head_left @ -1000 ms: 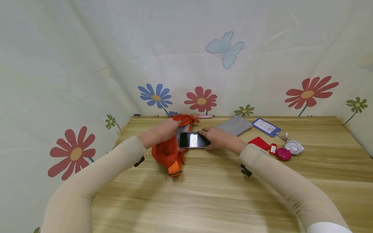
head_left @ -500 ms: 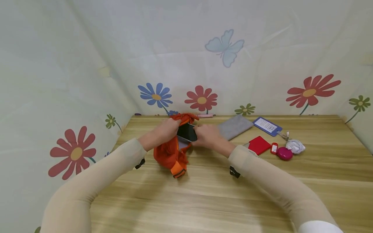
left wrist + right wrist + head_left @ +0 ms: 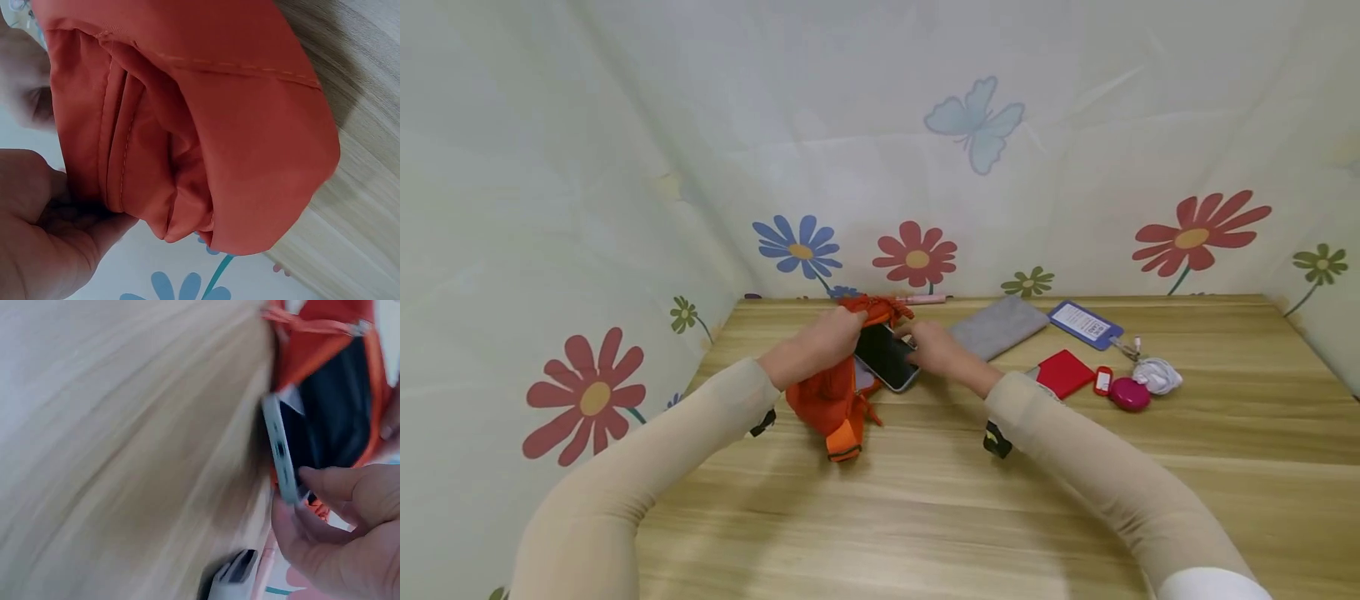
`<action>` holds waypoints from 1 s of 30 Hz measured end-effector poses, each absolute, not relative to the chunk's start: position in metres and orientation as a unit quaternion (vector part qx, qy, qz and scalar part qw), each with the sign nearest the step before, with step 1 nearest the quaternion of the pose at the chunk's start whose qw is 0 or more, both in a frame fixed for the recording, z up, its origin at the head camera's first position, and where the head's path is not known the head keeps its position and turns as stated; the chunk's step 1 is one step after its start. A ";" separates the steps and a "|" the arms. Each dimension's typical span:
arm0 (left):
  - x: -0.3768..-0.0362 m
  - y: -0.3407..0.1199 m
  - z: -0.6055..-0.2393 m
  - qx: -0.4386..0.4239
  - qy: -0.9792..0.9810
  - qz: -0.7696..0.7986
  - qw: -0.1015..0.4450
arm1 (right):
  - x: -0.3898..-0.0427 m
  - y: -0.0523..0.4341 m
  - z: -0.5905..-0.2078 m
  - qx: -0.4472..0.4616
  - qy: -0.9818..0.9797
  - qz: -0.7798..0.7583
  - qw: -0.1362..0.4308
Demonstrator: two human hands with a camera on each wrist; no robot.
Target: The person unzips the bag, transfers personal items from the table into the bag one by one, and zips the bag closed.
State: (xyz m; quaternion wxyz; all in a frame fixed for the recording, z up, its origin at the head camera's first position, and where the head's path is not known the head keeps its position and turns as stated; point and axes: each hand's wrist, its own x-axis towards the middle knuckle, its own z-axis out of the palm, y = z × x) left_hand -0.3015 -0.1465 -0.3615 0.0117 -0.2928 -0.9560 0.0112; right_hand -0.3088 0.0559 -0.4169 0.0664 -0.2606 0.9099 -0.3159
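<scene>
An orange fabric pouch point(image 3: 831, 396) lies on the wooden table point(image 3: 925, 500), with an orange strap end toward me. My left hand point(image 3: 820, 343) grips the pouch's upper rim; in the left wrist view the fingers point(image 3: 37, 250) pinch a fold of the orange cloth point(image 3: 206, 125). My right hand point(image 3: 936, 348) holds a black smartphone point(image 3: 887, 357) tilted at the pouch's mouth. The right wrist view shows the phone's silver edge point(image 3: 279, 450) pinched by the fingers point(image 3: 337, 487) against the pouch opening point(image 3: 331, 419).
To the right on the table lie a grey felt sleeve point(image 3: 998, 327), a blue card holder point(image 3: 1085, 324), a red wallet point(image 3: 1066, 373), a small red tag point(image 3: 1102, 381), a pink round case point(image 3: 1130, 393) and a white coiled cable point(image 3: 1157, 376). Flowered cloth walls point(image 3: 587, 250) enclose the table.
The right hand has lifted the phone from lying flat beside the pouch and turned it to the pouch's mouth. The left hand stays on the rim; the pouch shifted slightly.
</scene>
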 end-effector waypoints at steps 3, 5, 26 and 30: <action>-0.299 -0.146 -0.361 -0.286 -0.958 0.016 0.001 | -0.307 0.056 -0.411 -0.202 0.864 -0.435 0.151; -0.298 -0.146 -0.361 -0.282 -0.959 0.017 0.000 | -0.304 0.055 -0.405 -0.148 0.820 -0.514 0.205; -0.300 -0.152 -0.361 -0.281 -0.959 -0.036 0.002 | -0.289 0.025 -0.397 -0.128 0.694 -0.642 0.301; -0.299 -0.156 -0.362 -0.275 -0.961 -0.040 -0.008 | -0.295 0.055 -0.386 -0.205 0.754 -0.578 0.237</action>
